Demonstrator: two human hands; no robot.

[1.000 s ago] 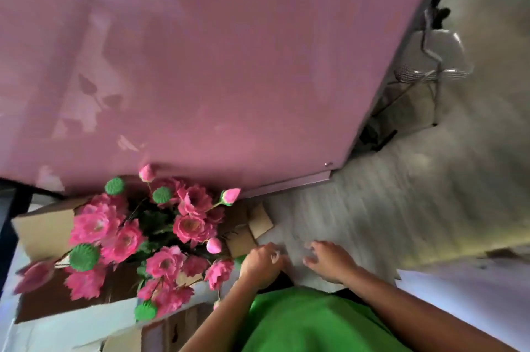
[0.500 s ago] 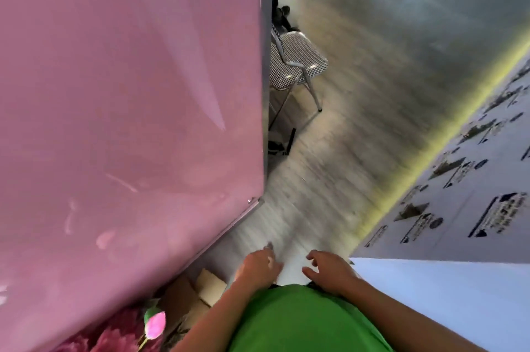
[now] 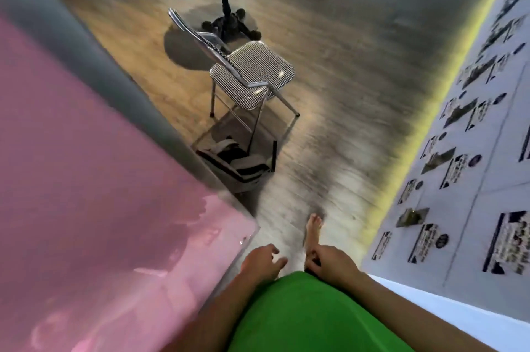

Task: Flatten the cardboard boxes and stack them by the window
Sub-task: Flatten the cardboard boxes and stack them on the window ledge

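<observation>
Hands empty: your left hand point(image 3: 262, 261) hangs loose, your right hand point(image 3: 329, 258) half-curled. Flowers and boxes have dropped from view; chair point(image 3: 252, 73) now lies ahead, pink wall point(image 3: 86, 179) alongside.

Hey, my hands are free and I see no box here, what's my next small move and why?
Probably step ahead down the floor, keeping right of the chair. Both the left hand and right hand hold nothing, no cardboard is in view, and the gap between the pink panel and the wall is the only way forward.
</observation>
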